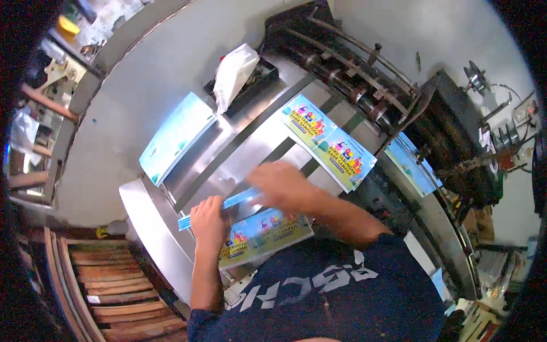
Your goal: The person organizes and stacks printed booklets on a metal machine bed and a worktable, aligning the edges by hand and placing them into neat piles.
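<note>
A thin blue-and-white bundle of printed sheets (228, 202) is seen edge-on above the machine bed. My left hand (208, 221) grips its left part, fingers wrapped over the edge. My right hand (280, 185) is over the bundle's right end, blurred by motion, so whether its fingers close on the bundle does not show. Just in front of my body lies a printed sheet (290, 232) with colourful figures, partly hidden by my hands and shirt. Beyond my right hand a pile of matching printed covers (327, 142) rests across the dark belts.
At the left of the metal bed (196, 171) lies a stack of light-blue sheets (176, 139). A dark tray (250, 91) with white paper stands behind it. Rollers and bars (359, 85) rise at the far right, near another blue stack (411, 165). A wooden pallet (122, 279) lies lower left.
</note>
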Demonstrator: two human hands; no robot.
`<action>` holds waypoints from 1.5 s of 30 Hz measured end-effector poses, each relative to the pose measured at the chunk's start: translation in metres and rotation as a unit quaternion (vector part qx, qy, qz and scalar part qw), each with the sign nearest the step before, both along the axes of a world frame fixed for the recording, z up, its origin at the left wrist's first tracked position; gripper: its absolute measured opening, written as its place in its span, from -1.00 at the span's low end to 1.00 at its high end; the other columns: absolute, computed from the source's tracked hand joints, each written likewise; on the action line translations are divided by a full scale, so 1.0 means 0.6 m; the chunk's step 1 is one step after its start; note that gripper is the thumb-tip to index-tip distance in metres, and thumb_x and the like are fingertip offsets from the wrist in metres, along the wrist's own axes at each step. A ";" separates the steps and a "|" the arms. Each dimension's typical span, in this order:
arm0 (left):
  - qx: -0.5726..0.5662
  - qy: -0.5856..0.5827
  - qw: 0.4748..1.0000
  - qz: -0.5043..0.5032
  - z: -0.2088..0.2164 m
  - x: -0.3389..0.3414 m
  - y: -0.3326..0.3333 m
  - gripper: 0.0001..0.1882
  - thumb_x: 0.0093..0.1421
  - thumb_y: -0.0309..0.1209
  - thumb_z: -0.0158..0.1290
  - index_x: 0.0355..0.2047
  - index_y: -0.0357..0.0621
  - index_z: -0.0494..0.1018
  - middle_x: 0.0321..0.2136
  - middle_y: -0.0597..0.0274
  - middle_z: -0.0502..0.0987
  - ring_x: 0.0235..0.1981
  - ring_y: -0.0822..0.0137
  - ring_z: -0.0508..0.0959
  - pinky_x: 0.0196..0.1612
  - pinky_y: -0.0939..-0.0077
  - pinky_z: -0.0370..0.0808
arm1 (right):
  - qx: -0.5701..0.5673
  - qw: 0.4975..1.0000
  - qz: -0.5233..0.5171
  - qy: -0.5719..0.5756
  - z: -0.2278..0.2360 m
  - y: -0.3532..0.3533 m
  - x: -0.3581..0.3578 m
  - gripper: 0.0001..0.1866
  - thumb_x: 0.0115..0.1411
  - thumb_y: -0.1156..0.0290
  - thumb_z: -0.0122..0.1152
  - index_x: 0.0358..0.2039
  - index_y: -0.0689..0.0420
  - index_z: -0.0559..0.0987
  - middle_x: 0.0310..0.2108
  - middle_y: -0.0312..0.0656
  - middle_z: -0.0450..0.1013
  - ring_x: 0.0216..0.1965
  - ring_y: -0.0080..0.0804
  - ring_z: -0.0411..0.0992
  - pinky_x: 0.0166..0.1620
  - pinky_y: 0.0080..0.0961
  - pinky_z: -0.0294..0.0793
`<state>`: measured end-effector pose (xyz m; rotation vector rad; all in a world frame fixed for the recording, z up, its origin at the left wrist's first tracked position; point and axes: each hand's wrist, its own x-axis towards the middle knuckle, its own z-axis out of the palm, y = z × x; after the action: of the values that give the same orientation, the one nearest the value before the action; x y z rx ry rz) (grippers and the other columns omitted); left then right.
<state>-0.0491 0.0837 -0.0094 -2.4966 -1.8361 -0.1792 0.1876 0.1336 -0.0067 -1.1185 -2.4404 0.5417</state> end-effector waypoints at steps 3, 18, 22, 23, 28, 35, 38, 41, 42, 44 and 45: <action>-0.013 -0.011 1.000 0.017 -0.001 0.005 0.010 -0.75 -0.06 -0.42 0.16 -0.33 -0.06 0.42 -0.40 0.24 0.50 -0.32 0.18 0.51 -0.26 0.25 0.34 | 0.045 0.928 -0.352 0.108 -0.086 0.025 0.158 -0.38 -0.11 0.00 0.40 -0.15 0.19 0.51 -0.06 0.02 0.40 -0.02 -0.04 0.37 0.02 -0.27 0.36; -0.009 -0.028 0.994 -0.103 0.038 0.016 -0.007 -0.80 -0.01 -0.40 0.07 -0.31 0.04 0.50 -0.38 0.29 0.51 -0.27 0.26 0.51 -0.19 0.30 0.35 | -0.020 0.992 -0.118 0.033 0.050 0.055 0.154 -0.69 0.01 0.41 0.24 -0.18 0.09 0.52 -0.25 -0.05 0.49 -0.21 -0.03 0.47 -0.17 -0.19 0.44; 0.005 -0.027 0.997 -0.078 0.010 0.011 -0.026 -0.79 0.00 -0.40 0.05 -0.29 0.05 0.49 -0.34 0.26 0.48 -0.24 0.25 0.49 -0.19 0.30 0.35 | -0.015 0.993 0.046 -0.103 0.050 0.058 0.051 -0.74 0.06 0.44 0.13 -0.18 0.02 0.53 -0.38 -0.14 0.44 -0.31 -0.16 0.46 -0.22 -0.19 0.44; -0.003 -0.032 0.997 -0.077 0.013 0.012 -0.027 -0.78 0.01 -0.39 0.05 -0.27 0.04 0.49 -0.31 0.25 0.47 -0.22 0.24 0.48 -0.20 0.30 0.35 | -0.010 0.985 0.059 -0.160 0.040 0.055 0.030 -0.73 0.06 0.44 0.11 -0.17 0.02 0.53 -0.37 -0.15 0.44 -0.29 -0.15 0.46 -0.21 -0.20 0.44; 0.043 -0.099 0.993 -0.053 -0.011 0.011 -0.045 -0.74 0.03 -0.39 0.05 -0.21 0.02 0.48 -0.26 0.20 0.44 -0.18 0.18 0.45 -0.20 0.27 0.34 | -0.031 0.974 0.102 -0.200 0.013 0.053 -0.001 -0.78 0.06 0.43 0.05 -0.24 0.07 0.51 -0.31 -0.14 0.49 -0.23 -0.14 0.51 -0.18 -0.16 0.50; 0.114 -0.085 0.989 -0.027 -0.012 0.019 -0.034 -0.76 -0.06 -0.41 0.15 -0.31 0.01 0.49 0.05 0.10 0.38 0.14 0.16 0.33 0.05 0.19 0.26 | -0.055 0.971 0.136 -0.187 0.017 0.069 0.015 -0.78 0.01 0.45 0.09 -0.26 0.07 0.50 -0.32 -0.12 0.49 -0.24 -0.07 0.50 -0.16 -0.11 0.47; 0.049 -0.061 0.997 -0.029 -0.010 0.015 -0.018 -0.75 -0.07 -0.42 0.14 -0.31 -0.01 0.46 0.07 0.19 0.39 0.17 0.20 0.31 0.14 0.13 0.20 | -0.071 0.977 0.088 -0.180 0.023 0.074 0.047 -0.75 -0.06 0.43 0.20 -0.29 0.09 0.55 -0.31 -0.11 0.52 -0.23 -0.07 0.49 -0.16 -0.21 0.47; 0.079 -0.051 0.995 -0.032 -0.019 0.011 -0.014 -0.81 -0.03 -0.41 0.12 -0.35 -0.09 0.48 0.01 0.15 0.43 0.11 0.18 0.37 0.15 0.04 0.21 | -0.196 0.980 -0.010 -0.037 0.001 0.088 0.116 -0.72 -0.09 0.44 0.33 -0.28 0.14 0.60 -0.31 -0.09 0.57 -0.26 -0.28 0.55 -0.16 -0.44 0.48; 0.080 -0.054 0.995 -0.036 -0.015 0.016 -0.010 -0.81 -0.03 -0.41 0.12 -0.35 -0.09 0.48 0.01 0.15 0.43 0.11 0.18 0.37 0.15 0.04 0.21 | -0.195 0.980 -0.015 -0.039 -0.014 0.090 0.135 -0.72 -0.09 0.44 0.33 -0.28 0.14 0.60 -0.31 -0.09 0.57 -0.26 -0.28 0.55 -0.16 -0.44 0.48; 0.054 -0.078 0.995 -0.021 -0.003 0.021 -0.004 -0.79 -0.06 -0.42 0.14 -0.34 -0.09 0.47 0.00 0.15 0.43 0.10 0.18 0.38 0.15 0.05 0.21 | -0.287 0.941 -0.089 0.154 -0.049 0.085 0.156 -0.74 -0.05 0.49 0.31 -0.28 0.18 0.60 -0.33 -0.20 0.58 -0.28 -0.44 0.51 -0.16 -0.50 0.46; 0.073 -0.077 0.994 -0.030 0.000 0.022 0.002 -0.77 -0.07 -0.42 0.16 -0.34 -0.10 0.46 0.00 0.14 0.43 0.10 0.18 0.38 0.14 0.08 0.22 | -0.313 0.925 -0.108 0.188 -0.059 0.080 0.157 -0.75 0.01 0.48 0.32 -0.25 0.19 0.60 -0.30 -0.28 0.55 -0.24 -0.50 0.46 -0.13 -0.53 0.43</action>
<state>-0.0360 0.0848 -0.0094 -2.5011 -1.7298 -0.5010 0.2817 0.1813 -0.0420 -1.3390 -1.8171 1.3803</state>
